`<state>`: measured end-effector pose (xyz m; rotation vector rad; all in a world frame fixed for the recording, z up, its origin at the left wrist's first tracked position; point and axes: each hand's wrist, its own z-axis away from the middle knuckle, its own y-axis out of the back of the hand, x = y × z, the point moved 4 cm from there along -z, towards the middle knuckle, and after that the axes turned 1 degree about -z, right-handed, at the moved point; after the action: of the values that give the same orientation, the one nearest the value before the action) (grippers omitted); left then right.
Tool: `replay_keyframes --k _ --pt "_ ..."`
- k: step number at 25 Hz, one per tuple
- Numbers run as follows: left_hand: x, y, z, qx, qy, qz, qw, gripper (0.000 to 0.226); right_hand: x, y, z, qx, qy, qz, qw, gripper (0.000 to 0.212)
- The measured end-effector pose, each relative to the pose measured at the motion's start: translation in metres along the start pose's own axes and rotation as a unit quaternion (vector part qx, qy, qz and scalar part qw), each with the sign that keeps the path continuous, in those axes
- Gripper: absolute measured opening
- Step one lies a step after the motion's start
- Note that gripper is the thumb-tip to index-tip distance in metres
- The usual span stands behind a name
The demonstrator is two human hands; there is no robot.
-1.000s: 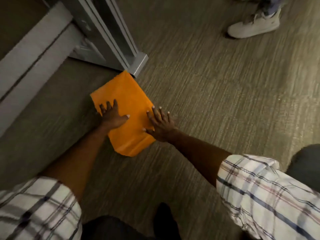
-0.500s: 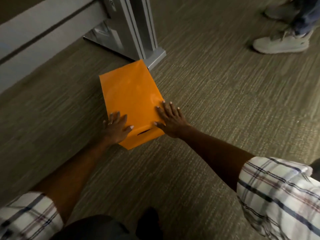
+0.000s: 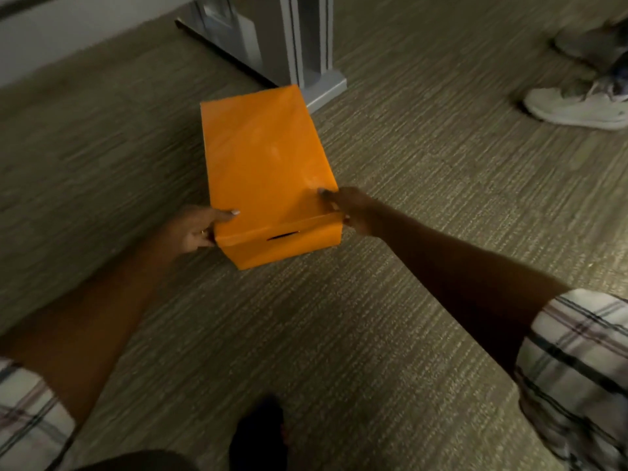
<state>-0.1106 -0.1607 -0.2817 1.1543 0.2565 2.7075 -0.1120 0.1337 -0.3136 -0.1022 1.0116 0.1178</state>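
Gripping box sides: left hand, right hand.

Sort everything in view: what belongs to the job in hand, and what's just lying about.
In the job: orange box, gripped at its near corners; left hand; right hand.
Lying about: grey metal post behind the box; another person's white shoe on the carpet; dark shoe at the bottom edge.
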Motion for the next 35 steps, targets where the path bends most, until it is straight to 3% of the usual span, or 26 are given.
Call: replay_keyframes --k 3,7,10,12,15,22,26,30,35 --pt "0.008 0.004 0.002 -0.031 -0.003 0.005 1.0 0.073 0.002 0.007 -0.015 0.011 -0.054 -0.017 0.998 0.055" --pt "-0.012 0.006 0.005 -0.033 0.002 0.016 0.999 0.061 0.008 0.019 -0.017 0.041 -0.065 0.002 0.997 0.057" --pt "-0.027 0.017 0.008 -0.029 -0.007 0.036 0.999 0.075 0.007 0.011 -0.013 0.031 -0.068 0.004 0.997 0.06" --pt "-0.03 0.033 0.012 -0.016 -0.025 0.044 0.999 0.072 0.005 -0.006 -0.01 0.017 -0.064 -0.028 0.997 0.055" --pt "-0.034 0.066 0.031 -0.002 -0.048 0.034 0.998 0.061 0.003 -0.045 -0.006 -0.041 -0.064 -0.057 0.995 0.055" --pt "-0.075 0.157 0.096 0.083 -0.093 0.052 0.991 0.063 -0.013 -0.156 0.006 -0.111 -0.034 -0.054 0.992 0.058" --pt "-0.122 0.212 0.139 0.154 -0.086 0.074 0.981 0.058 -0.016 -0.229 0.019 -0.154 -0.029 -0.027 0.987 0.055" --pt "-0.173 0.261 0.18 0.211 -0.082 0.114 0.967 0.039 -0.001 -0.297 0.035 -0.197 -0.047 -0.004 0.979 0.056" --pt "-0.237 0.311 0.221 0.241 -0.043 0.119 0.962 0.037 0.024 -0.372 0.058 -0.265 -0.063 0.016 0.962 0.052"
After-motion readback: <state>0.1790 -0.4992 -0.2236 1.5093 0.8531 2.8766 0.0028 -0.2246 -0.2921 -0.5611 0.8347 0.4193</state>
